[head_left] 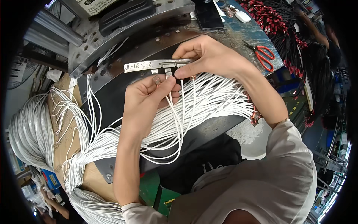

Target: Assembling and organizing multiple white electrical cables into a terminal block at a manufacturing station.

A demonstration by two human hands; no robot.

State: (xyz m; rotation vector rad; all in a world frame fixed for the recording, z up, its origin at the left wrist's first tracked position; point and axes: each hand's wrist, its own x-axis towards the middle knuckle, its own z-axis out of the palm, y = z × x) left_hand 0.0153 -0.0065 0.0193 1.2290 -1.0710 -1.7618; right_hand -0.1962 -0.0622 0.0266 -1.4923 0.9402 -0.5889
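Observation:
A narrow metal bar [153,65] with slots along its right half lies level in front of me. My right hand [209,56] grips its right end, thumb in front and fingers behind. With thumb and fingers pinched, my left hand [143,99] holds a white cable just below its small metal end piece [168,73], which meets the bar's lower edge. Another metal end piece [156,80] shows by the left fingers. Further white cables [194,95] hang from the bar under my right hand. Beneath both hands spreads a thick bundle of white cables [220,99].
Red-handled snips [264,58] lie on the blue worktop at right, near a black phone [209,15] and a white rounded object [242,16]. Red-tipped black cables [266,18] are piled beyond. A steel machine plate [84,48] stands at far left, above coiled grey-white cables [31,130].

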